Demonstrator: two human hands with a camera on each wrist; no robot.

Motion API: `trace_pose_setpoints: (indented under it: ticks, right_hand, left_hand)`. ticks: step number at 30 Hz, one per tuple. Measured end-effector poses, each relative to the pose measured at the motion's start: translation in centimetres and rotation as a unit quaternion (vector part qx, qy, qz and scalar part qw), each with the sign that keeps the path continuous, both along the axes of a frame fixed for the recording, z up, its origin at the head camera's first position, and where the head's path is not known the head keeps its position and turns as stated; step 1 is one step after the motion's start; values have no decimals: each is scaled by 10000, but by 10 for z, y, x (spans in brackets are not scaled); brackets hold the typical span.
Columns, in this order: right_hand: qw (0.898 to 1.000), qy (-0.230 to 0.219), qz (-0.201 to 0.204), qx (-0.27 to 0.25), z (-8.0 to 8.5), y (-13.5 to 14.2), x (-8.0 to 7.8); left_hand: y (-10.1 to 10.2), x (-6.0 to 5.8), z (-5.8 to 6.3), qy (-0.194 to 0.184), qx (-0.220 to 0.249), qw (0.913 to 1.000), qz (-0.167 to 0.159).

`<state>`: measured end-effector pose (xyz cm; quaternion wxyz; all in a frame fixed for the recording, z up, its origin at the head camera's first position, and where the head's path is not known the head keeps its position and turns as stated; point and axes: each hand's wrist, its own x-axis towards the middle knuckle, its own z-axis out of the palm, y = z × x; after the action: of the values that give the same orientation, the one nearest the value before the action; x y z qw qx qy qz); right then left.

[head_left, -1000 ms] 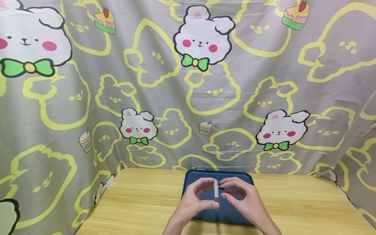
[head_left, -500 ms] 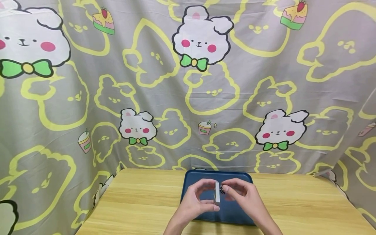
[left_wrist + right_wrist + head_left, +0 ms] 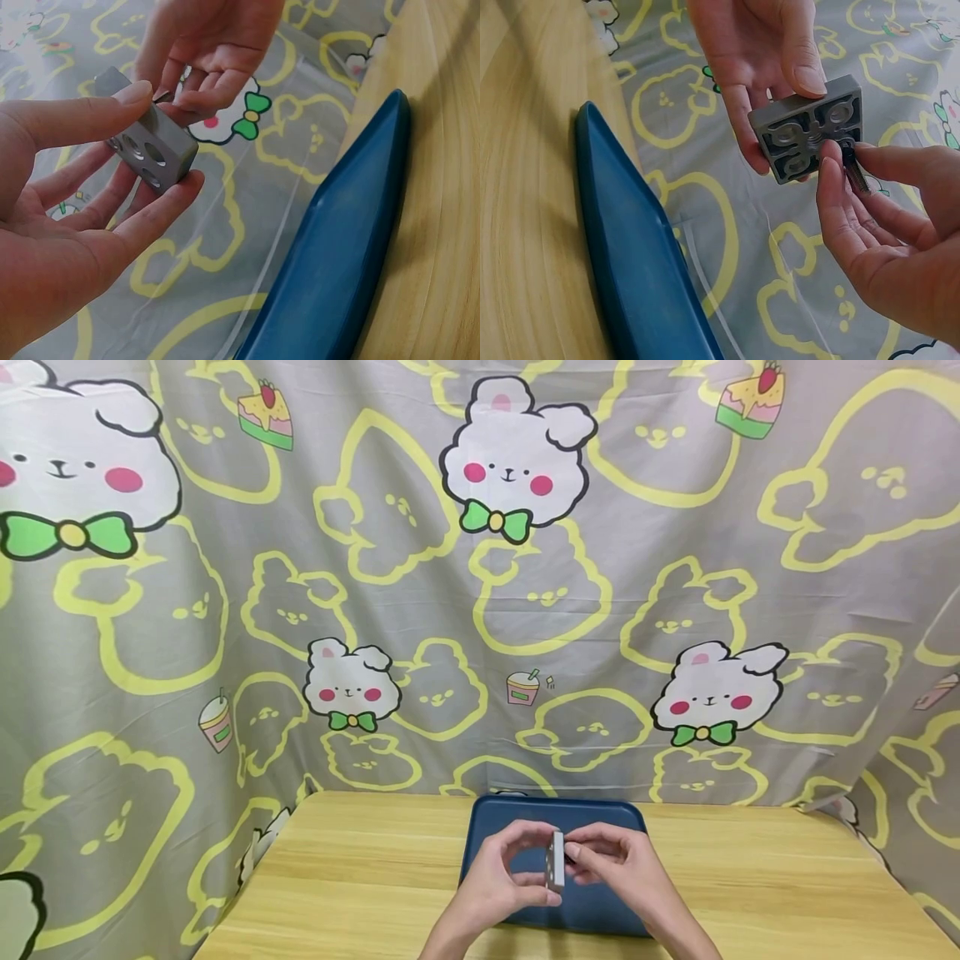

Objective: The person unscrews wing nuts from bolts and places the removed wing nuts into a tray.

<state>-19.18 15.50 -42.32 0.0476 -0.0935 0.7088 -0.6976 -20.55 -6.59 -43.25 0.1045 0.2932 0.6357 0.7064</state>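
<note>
A square grey metal block (image 3: 558,860) is held up on edge by my left hand (image 3: 491,877), thumb on one edge and fingers on the opposite one. Round holes show on its palm-side face in the left wrist view. The right wrist view shows the block's other face (image 3: 810,129), with recesses and ringed holes near the corners. My right hand (image 3: 628,862) pinches a dark threaded screw (image 3: 857,174) between thumb and fingers, close against that face. Whether the screw's end touches the block, I cannot tell. In the head view the fingers hide most of the screw.
Below both hands lies a blue tray (image 3: 487,814) with a raised rim, on a light wooden table (image 3: 375,860). A grey curtain (image 3: 420,610) with yellow outlines and cartoon animals hangs behind and at the sides.
My right fingers have drawn together around the screw and sit closer to the block. The block has turned slightly, so its holed face shows more, and both hands are a little lower.
</note>
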Motion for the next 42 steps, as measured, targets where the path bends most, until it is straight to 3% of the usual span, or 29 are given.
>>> trace_pose_setpoints:
  ticks: [7, 13, 17, 20, 23, 26, 31, 35, 37, 39, 42]
  right_hand:
    - [9976, 638, 18, 266, -2, 2, 0]
    - [9844, 1495, -396, 843, 0, -4, 6]
    - [9602, 2484, -641, 1107, -1, -9, 8]
    - [9303, 3357, -759, 1266, -3, -11, 6]
    - [9042, 3916, -821, 1494, -5, -13, 5]
    - [8893, 4161, -870, 1688, -7, -13, 5]
    - [8749, 4369, -952, 1861, -9, -13, 4]
    - [8685, 4491, -986, 1850, -9, -14, 4]
    - [8719, 4466, -917, 1788, -7, -13, 4]
    - [8816, 4369, -758, 1615, -6, -13, 5]
    - [9064, 3986, -496, 1304, -6, -10, 5]
  left_hand:
    - [2, -1, 0, -87, -1, 10000, 40]
    - [2, 0, 0, -297, -19, 9995, 131]
    - [-2, 0, 2, -405, 40, 9991, 88]
    - [-4, 0, 4, -409, 63, 9991, 82]
    - [-5, 0, 6, -395, 56, 9991, 112]
    - [-6, -1, 7, -375, 58, 9992, 110]
    - [-6, 0, 6, -414, 76, 9991, 73]
    - [-6, -1, 6, -434, 93, 9990, 69]
    - [-6, -1, 6, -433, 101, 9990, 79]
    - [-6, -1, 5, -435, 121, 9989, 92]
    - [-6, 0, 6, -438, 158, 9989, 114]
